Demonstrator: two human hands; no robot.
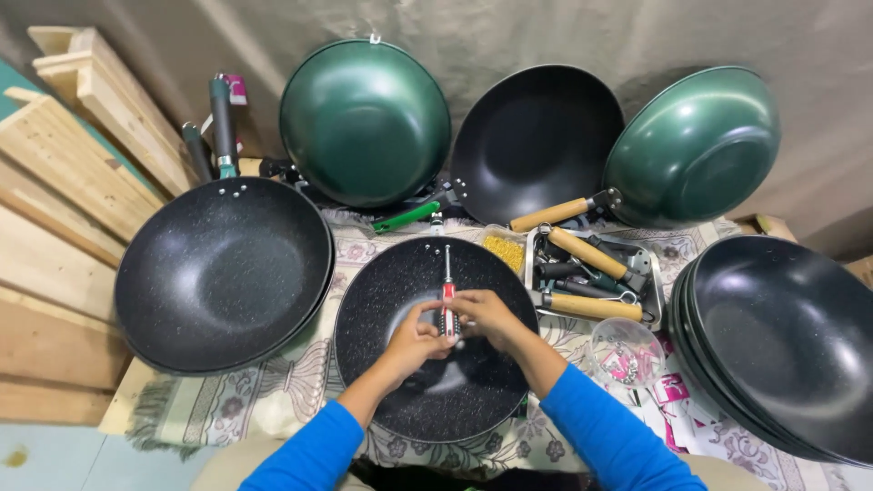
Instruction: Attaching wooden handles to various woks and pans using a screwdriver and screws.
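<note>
A black speckled pan (391, 300) lies in front of me on a patterned cloth. Both my hands meet over its middle. My left hand (414, 341) and my right hand (486, 314) are shut on a screwdriver (447, 295) with a red and clear handle. Its metal shaft points away from me toward the pan's far rim, where small rivet holes show. Both sleeves are blue.
A stack of black pans (223, 273) with a dark handle sits left, another stack (782, 336) right. Two green pans (364, 123) (696, 145) and a black one (536, 136) lean on the back drape. A metal tray (651, 282) holds wooden handles; a clear bowl (626, 350) holds screws. Wooden planks (55, 182) lie left.
</note>
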